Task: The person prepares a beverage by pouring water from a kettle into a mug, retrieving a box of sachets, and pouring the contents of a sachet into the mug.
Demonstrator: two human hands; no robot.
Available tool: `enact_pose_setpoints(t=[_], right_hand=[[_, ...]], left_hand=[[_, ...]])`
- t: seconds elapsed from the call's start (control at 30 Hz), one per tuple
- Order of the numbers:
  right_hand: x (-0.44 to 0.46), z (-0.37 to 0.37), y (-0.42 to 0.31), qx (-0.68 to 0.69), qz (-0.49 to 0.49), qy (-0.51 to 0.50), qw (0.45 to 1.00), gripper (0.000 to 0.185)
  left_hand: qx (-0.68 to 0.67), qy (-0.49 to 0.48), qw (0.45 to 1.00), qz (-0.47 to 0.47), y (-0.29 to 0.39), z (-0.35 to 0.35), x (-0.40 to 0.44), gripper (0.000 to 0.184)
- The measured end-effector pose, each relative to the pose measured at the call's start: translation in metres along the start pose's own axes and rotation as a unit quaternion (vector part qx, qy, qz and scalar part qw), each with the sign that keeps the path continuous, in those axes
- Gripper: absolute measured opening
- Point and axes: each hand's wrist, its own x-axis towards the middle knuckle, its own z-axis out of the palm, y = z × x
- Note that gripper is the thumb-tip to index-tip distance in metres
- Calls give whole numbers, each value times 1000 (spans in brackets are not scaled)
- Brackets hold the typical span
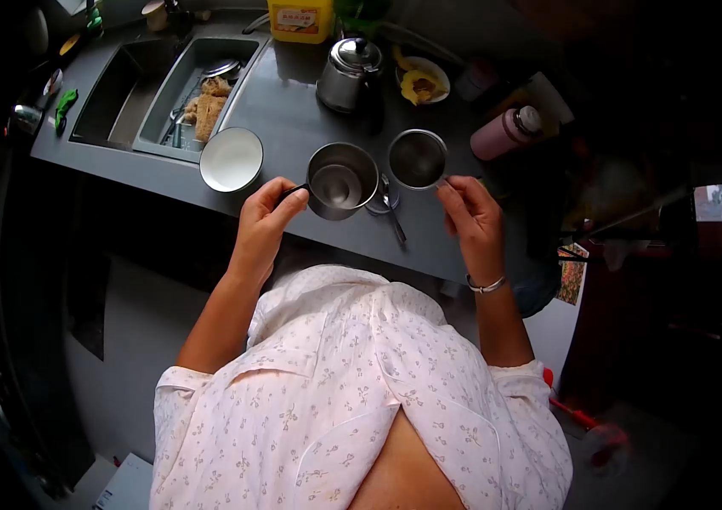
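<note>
My left hand (267, 223) is closed around the black handle of a metal pot (320, 207), tilted so that its inside shows. My right hand (473, 219) pinches the near edge or short handle of a round, dark-bottomed strainer (418, 159) with a metal rim. The pot and the strainer are side by side and apart, over the counter's front part. Between them, a metal spoon (393, 214) lies across a small round dish partly hidden by the pot. Left of the pot, a white bowl (232, 160) stands near the counter edge.
A lidded metal kettle (351, 75) stands behind the pot, beside a plate with yellow peel (421, 86). A pink thermos (505, 133) is at the right. At the left is a double sink (141, 146) holding sponge-like pieces (206, 115). A yellow jug (301, 19) stands at the back.
</note>
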Motion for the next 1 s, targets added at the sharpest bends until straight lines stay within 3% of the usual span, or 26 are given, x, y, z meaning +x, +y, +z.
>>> enact_pose_setpoints(t=[0.33, 0.53, 0.87, 0.97, 1.0], right_hand=[[24, 23, -28, -174, -237, -41, 955, 11], [29, 25, -38, -229, -291, -24, 929, 11], [30, 26, -39, -257, -337, 8, 906, 10], [30, 25, -36, -221, -319, 1, 922, 11], [30, 24, -32, -175, -261, -3, 949, 11]], left_hand=[[-19, 13, 1000, 1, -12, -1, -4, 15], [-28, 15, 999, 7, -16, -2, -6, 16], [-32, 9, 999, 8, -13, 2, -11, 15], [-39, 9, 999, 7, -12, 4, -11, 15], [-38, 9, 999, 6, -11, 4, -11, 15]])
